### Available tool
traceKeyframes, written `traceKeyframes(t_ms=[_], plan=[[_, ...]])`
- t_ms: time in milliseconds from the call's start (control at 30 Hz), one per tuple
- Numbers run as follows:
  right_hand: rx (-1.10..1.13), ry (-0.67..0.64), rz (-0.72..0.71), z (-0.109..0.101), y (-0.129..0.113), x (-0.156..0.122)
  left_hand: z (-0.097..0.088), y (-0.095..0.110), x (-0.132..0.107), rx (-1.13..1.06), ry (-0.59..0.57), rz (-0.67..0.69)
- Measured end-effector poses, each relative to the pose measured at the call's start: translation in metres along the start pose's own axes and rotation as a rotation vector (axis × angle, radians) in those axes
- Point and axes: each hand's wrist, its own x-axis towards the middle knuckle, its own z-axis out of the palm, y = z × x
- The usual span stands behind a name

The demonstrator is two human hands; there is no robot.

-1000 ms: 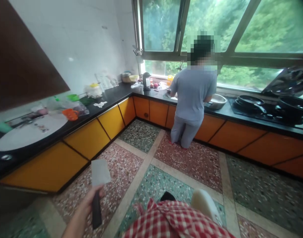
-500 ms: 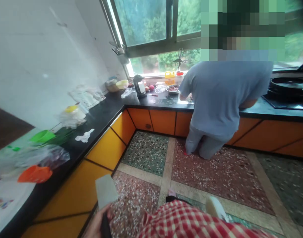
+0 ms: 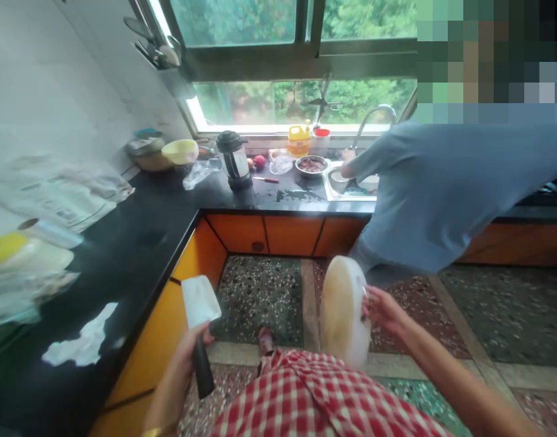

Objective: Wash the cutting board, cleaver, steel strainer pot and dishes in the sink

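While a white scrap (image 3: 82, 340) lies near the counter's (image 3: 155, 212) left front edge, the left hand (image 3: 193, 346), closed round the cleaver's (image 3: 201, 300) handle, holds it beside that edge. A lidded jug (image 3: 235, 162) stands near the inner corner. In front of the counter, a thick chopping board (image 3: 337, 309) is held on edge by the right hand's (image 3: 384, 311) curled fingers, before a person (image 3: 442, 188) leaning at the sink (image 3: 329, 189).

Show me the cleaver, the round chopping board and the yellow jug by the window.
Cleaver (image 3: 201, 300), head view: on the blade.
Round chopping board (image 3: 337, 309), head view: on its tan face.
Yellow jug (image 3: 298, 145), head view: on the body.
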Motion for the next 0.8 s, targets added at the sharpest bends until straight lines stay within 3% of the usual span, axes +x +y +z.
traceKeyframes(t_ms=[100, 233, 333, 467, 533, 600, 700, 800], plan=[[-0.001, -0.163, -0.032, 0.102, -0.076, -0.047, -0.027, 0.062, 0.04, -0.023, -0.166, 0.1], [0.092, -0.241, -0.179, 0.228, -0.167, -0.084, -0.053, 0.117, 0.072, -0.047, -0.167, 0.21], [0.128, -0.328, -0.264, 0.309, -0.211, -0.075, -0.063, 0.138, 0.083, -0.093, -0.162, 0.254], [0.119, -0.553, -0.291, 0.391, -0.236, -0.035, -0.068, 0.151, 0.088, -0.14, -0.116, 0.281], [0.156, -0.614, -0.242, 0.415, -0.242, -0.012, -0.067, 0.154, 0.09, -0.155, -0.072, 0.284], [0.215, -0.653, -0.178, 0.424, -0.251, 0.008, -0.061, 0.157, 0.094, -0.174, -0.039, 0.271], [0.278, -0.72, -0.137, 0.415, -0.272, 0.037, -0.045, 0.169, 0.105, -0.202, 0.015, 0.232], [0.312, -0.76, -0.147, 0.396, -0.294, 0.062, -0.019, 0.193, 0.123, -0.194, 0.053, 0.234]])
